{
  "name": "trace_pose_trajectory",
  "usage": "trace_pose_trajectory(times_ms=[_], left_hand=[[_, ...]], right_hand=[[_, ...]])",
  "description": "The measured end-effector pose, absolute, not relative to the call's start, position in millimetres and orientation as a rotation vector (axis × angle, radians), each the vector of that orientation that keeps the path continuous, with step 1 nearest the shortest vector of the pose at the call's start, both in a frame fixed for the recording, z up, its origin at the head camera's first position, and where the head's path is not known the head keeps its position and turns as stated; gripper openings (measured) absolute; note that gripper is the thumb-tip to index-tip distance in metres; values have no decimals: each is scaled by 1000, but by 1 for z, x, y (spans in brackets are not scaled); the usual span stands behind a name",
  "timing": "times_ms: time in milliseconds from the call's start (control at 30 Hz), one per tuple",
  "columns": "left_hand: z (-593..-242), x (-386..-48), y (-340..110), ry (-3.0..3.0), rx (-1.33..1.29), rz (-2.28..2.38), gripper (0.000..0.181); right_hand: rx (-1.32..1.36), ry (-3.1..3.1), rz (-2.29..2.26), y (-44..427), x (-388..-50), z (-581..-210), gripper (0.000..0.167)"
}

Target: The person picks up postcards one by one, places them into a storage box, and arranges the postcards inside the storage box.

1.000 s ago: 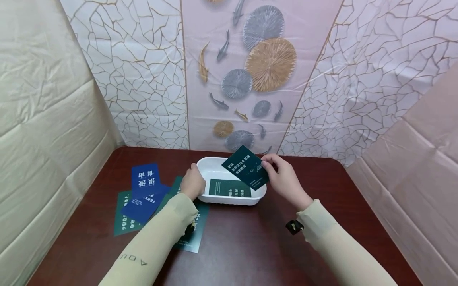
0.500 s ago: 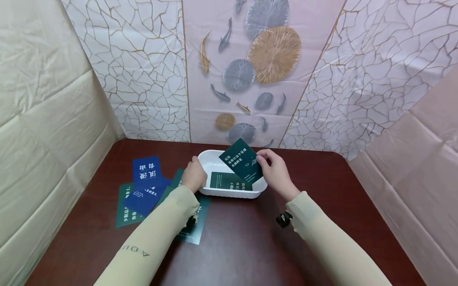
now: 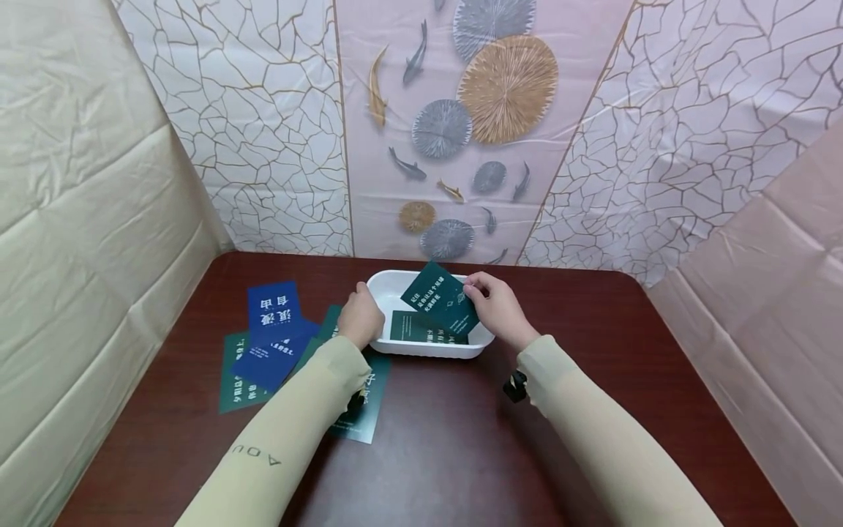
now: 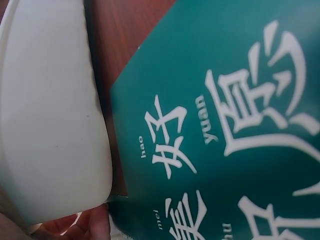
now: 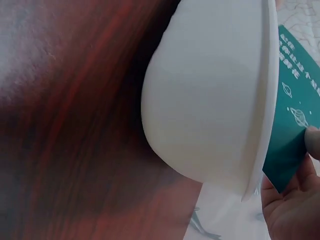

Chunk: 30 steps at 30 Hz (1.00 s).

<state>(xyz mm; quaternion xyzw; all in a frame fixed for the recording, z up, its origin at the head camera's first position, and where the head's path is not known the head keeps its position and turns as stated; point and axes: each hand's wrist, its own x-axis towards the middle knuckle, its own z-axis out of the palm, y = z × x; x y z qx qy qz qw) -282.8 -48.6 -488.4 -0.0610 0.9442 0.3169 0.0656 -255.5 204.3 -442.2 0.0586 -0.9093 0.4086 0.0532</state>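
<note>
In the head view my right hand point(image 3: 498, 310) pinches a dark green card point(image 3: 440, 298) with white lettering, thumb on its face. The card hangs tilted over the right part of a white plastic basin point(image 3: 431, 351). A second green card point(image 3: 411, 327) lies inside the basin, partly covered by the held one. My left hand point(image 3: 361, 316) grips the basin's left end. In the left wrist view its fingers point(image 4: 99, 222) show at the basin's end, beside a large green card point(image 4: 200, 100). The right wrist view shows the held card point(image 5: 295, 100) behind the basin's rim.
Left of the basin, two blue cards point(image 3: 273, 311) overlap a green card point(image 3: 232, 373) on the dark red table point(image 3: 448, 424). Another green card point(image 3: 369, 410) lies partly under my left forearm. A patterned cloth backdrop point(image 3: 279, 146) rises behind the table's far edge.
My right hand has brought the held card slightly left and lower relative to the basin. The left hand keeps its grip on the basin. The head view has tilted a little.
</note>
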Motion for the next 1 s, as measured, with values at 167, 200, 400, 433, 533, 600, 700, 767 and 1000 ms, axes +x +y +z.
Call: trace_pose_trajectory(times_ms=[167,200,400,433,533,600,700,767,1000], left_hand=[[-485,-283,-49,2849,-188,962,71],[-485,-283,-49,2851,-186,960,70],[-484,-282,-49,2853,-174,937,69],[-485,-282,-49,2851,-175,934,70],[-486,-281,-49,2843,-180,936,73],[-486,-281,-49,2839,-183,942,74],[-485,-281,-49,2842,-188,946,73],[-486,-281,-48,2844,-195,943,73],[-485,-281,-48,2849,-181,944,75]], right_hand=[[219,-2825,1219,202,-265,-442,15],[213,-2837,1225,201,-266,-442,14],[220,-2890,1205,195,-276,-445,12],[237,-2900,1186,194,-278,-446,11],[289,-2932,1106,190,-284,-450,10],[312,-2954,1060,187,-288,-452,10],[321,-3005,995,183,-293,-455,9],[337,-3070,908,179,-296,-457,12],[527,-3237,544,170,-298,-458,39]])
